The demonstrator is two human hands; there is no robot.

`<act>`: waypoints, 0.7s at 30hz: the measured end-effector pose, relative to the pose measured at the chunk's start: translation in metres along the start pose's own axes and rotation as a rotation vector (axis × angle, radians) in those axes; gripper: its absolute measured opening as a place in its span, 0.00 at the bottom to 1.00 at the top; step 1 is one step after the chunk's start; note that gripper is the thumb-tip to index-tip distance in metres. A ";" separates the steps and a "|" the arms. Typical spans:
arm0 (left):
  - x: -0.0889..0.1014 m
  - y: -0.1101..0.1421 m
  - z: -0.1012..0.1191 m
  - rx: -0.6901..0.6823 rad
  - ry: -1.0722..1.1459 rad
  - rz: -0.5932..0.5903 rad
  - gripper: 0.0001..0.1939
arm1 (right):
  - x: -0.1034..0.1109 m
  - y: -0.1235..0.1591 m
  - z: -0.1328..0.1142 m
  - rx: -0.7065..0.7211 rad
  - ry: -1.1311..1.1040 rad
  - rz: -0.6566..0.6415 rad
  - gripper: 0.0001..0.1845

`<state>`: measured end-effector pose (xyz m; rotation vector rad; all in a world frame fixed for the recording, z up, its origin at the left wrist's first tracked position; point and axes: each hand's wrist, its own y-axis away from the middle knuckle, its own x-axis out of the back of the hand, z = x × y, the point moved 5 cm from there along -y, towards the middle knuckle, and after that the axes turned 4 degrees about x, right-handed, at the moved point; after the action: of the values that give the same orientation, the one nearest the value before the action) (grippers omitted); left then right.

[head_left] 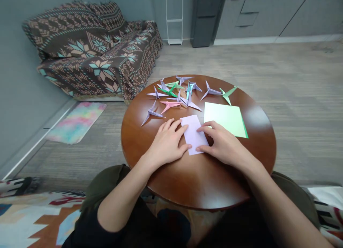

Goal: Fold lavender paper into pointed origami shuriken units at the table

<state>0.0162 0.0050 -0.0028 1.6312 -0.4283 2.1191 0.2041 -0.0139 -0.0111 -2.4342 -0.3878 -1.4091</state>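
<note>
The left hand (168, 142) lies palm down at the left edge of the lilac paper (194, 135), its fingers loosely spread; the index fingertip and thumb rest on the sheet, while the other fingers reach past its upper left corner toward the wood. It presses the paper flat and does not clench it. The lilac paper is on the round wooden table (198, 183), between the two hands, near the side closest to the person. Its long axis runs away from the person, the far end leaning a little to the left. It is a plain, pale rectangle (whether it is folded double, I cannot tell), flat and with fairly straight edges. The right hand (221, 142) arches over the paper's right edge, thumb and index finger apart, both tips touching the sheet; it too is holding the paper down (more a light press than a grasp). Beyond the hands, folded paper figures (152, 113) in lilac, green, pink and blue stand in a loose cluster with pointed arms. Just right of the lilac paper lies a stack of green paper (226, 119), pale on top, with a darker green showing at its right edge, and the right hand's fingers are over its near left corner.
</note>
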 end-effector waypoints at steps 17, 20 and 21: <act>-0.001 -0.001 0.002 0.013 -0.023 -0.011 0.38 | -0.002 0.001 -0.014 -0.052 0.131 0.032 0.27; -0.002 0.000 0.002 0.014 -0.034 -0.005 0.37 | -0.004 0.002 -0.017 -0.052 0.162 0.031 0.28; -0.002 0.000 0.002 0.015 -0.034 -0.002 0.37 | -0.004 0.002 -0.017 -0.050 0.170 0.033 0.28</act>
<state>0.0187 0.0035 -0.0043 1.6771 -0.4228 2.1010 0.1890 -0.0225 -0.0067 -2.3252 -0.2747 -1.6148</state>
